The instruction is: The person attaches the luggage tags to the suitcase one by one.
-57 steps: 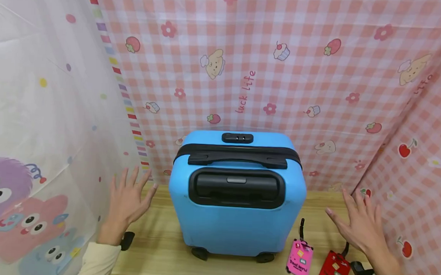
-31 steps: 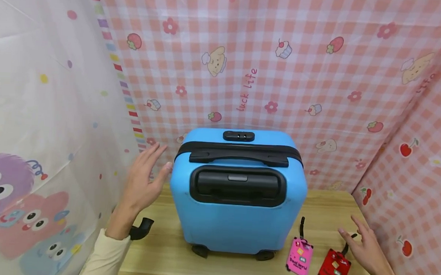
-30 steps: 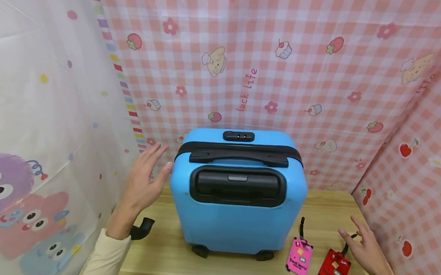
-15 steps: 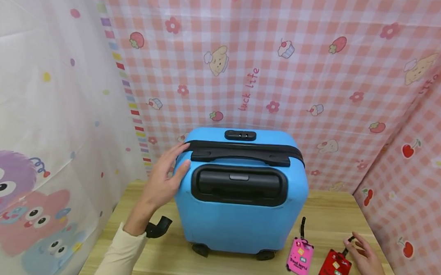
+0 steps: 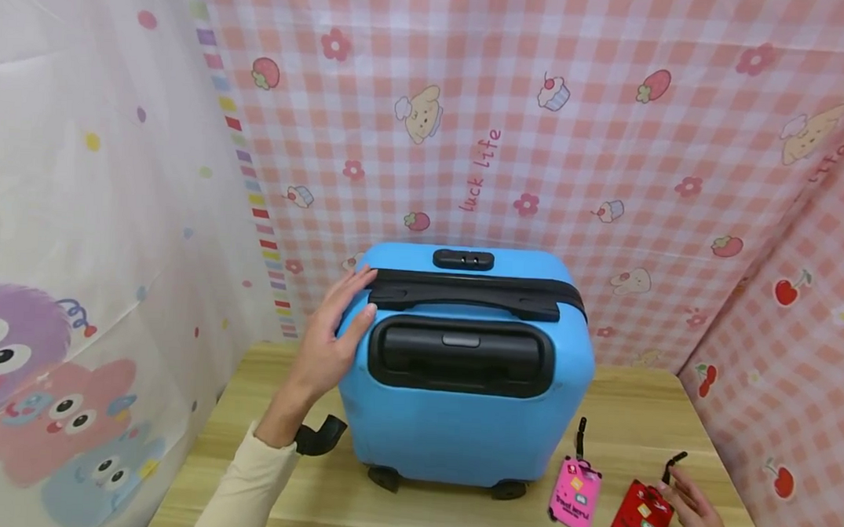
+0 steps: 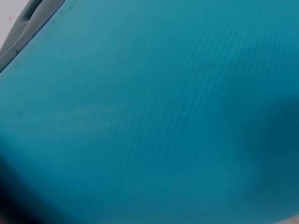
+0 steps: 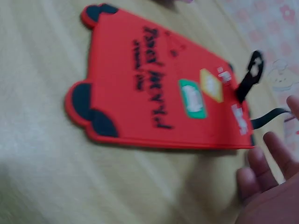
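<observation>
A blue hard-shell suitcase (image 5: pixel 457 430) stands upright, with a black carry handle (image 5: pixel 463 298) and a recessed black pull handle (image 5: pixel 462 356). My left hand (image 5: pixel 329 354) rests on its upper left corner, fingers fairly straight and thumb on the front. Blue shell (image 6: pixel 149 112) fills the left wrist view. A red luggage tag (image 5: pixel 641 518) lies flat at the lower right. Beside its black strap (image 7: pixel 270 118) is my right hand (image 5: pixel 697 511), fingers loosely bent, with a gap between them in the right wrist view (image 7: pixel 271 186).
Left of the red tag lies a pink luggage tag (image 5: pixel 575 497) with its own black strap. All stand on a pale wooden table (image 5: pixel 397 518). Pink checked cloth (image 5: pixel 560 167) hangs behind and to the right; a white cartoon-print cloth (image 5: pixel 152 283) hangs on the left.
From hovering beside the suitcase, my left hand has moved right and settled on its upper left corner. The right hand has come down to the red tag's strap.
</observation>
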Demonstrator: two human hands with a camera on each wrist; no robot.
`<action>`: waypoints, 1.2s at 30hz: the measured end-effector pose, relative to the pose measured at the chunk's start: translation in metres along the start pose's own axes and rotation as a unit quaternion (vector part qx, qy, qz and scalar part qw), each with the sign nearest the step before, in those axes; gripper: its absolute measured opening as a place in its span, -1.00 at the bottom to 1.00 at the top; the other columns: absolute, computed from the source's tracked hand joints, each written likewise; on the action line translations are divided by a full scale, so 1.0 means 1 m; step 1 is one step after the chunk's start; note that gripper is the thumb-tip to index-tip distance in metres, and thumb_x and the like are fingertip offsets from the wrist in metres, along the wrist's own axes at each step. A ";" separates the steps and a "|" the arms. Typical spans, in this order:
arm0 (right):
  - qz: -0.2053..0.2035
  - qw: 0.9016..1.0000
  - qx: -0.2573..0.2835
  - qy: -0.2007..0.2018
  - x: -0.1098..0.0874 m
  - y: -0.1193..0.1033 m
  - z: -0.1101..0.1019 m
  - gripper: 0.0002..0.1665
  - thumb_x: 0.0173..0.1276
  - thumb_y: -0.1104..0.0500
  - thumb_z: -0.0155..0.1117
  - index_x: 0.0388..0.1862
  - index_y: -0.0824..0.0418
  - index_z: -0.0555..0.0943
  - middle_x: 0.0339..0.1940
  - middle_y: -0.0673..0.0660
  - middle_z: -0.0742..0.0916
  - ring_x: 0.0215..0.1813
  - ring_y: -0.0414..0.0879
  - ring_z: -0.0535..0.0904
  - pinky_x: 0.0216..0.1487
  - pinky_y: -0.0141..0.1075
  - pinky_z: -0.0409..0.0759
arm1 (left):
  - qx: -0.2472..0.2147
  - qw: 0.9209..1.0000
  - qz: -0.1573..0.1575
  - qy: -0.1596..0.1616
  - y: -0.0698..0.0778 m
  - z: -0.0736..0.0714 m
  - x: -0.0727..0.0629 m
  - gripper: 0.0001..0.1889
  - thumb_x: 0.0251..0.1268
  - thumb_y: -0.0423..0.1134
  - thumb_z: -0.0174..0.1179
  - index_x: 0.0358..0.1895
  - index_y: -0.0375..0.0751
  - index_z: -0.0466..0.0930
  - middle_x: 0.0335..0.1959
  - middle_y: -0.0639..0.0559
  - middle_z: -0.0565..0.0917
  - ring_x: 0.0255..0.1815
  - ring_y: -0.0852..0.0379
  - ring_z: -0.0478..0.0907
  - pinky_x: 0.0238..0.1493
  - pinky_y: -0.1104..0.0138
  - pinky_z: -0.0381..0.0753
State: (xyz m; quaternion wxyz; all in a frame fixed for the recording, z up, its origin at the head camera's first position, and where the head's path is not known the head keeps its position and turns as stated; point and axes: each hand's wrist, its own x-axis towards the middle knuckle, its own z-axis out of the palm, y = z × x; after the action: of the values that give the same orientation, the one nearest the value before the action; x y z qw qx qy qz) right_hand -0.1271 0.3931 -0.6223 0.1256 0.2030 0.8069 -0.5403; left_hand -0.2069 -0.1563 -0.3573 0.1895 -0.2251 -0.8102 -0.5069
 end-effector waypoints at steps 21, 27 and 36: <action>0.011 0.994 -0.009 0.110 0.012 0.020 0.021 0.01 0.12 -0.31 0.46 0.44 0.17 0.42 -0.25 -0.53 0.53 -0.25 -0.63 0.38 -0.18 -0.56 0.43 | -0.002 1.000 0.012 0.016 -0.002 0.006 -0.001 -0.53 0.53 -0.26 -0.06 0.45 -0.03 0.37 0.53 0.03 0.27 0.59 0.11 0.01 0.54 -0.07 -0.04; 0.000 0.992 -0.048 0.117 0.010 0.019 0.024 -0.04 0.04 -0.31 0.52 0.31 0.20 0.55 -0.04 -0.28 0.66 -0.22 -0.72 0.27 -0.14 -0.55 0.39 | -0.002 1.000 0.017 0.017 -0.003 0.004 -0.002 -0.54 0.54 -0.27 -0.07 0.44 -0.02 0.39 0.53 0.02 0.27 0.59 0.11 0.00 0.54 -0.07 -0.04; -0.013 0.983 -0.061 0.175 0.011 0.020 0.027 -0.45 0.20 -0.13 0.46 0.05 0.19 0.73 -0.06 0.03 0.71 -0.33 -0.69 0.29 -0.22 -0.52 0.41 | 0.006 1.000 0.017 0.018 -0.003 0.005 -0.002 -0.54 0.54 -0.24 -0.07 0.45 0.01 0.38 0.53 0.04 0.26 0.59 0.10 0.00 0.53 -0.10 -0.04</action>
State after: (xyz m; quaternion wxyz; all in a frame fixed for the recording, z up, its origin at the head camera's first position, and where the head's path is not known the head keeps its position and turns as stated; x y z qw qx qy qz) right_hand -0.1279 0.3767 -0.6540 -0.0123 0.2760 0.8502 -0.4481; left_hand -0.2073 -0.1530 -0.3628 0.2143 -0.2290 -0.8054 -0.5030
